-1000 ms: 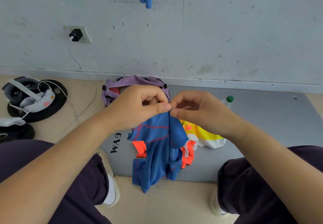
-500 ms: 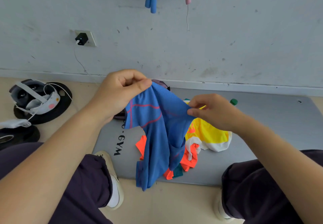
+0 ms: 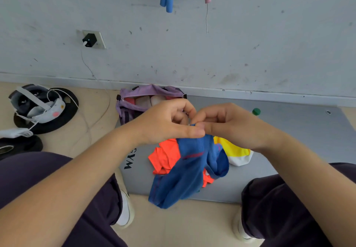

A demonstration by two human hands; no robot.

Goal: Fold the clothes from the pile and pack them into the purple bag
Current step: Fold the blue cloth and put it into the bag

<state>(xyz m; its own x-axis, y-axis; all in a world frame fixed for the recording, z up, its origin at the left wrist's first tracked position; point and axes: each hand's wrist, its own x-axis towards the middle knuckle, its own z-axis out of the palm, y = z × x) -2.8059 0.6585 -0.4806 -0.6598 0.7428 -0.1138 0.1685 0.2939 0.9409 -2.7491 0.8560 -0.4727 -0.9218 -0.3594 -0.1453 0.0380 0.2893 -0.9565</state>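
While the left hand [image 3: 163, 123] and right hand [image 3: 229, 125] meet thumb to thumb, both are pinched closed on the top edge of a blue garment [image 3: 188, 169], which hangs down from them toward 6 o'clock. Behind the hands at 12 o'clock the purple bag [image 3: 146, 94] lies unzipped against the wall. Black letters, partly covered, read "GYM" on the grey mat [image 3: 289, 131]. Under the garment lie orange clothes [image 3: 165, 156] and a yellow-and-white piece [image 3: 237, 154]. A headset [image 3: 36, 104] sits at 9 o'clock.
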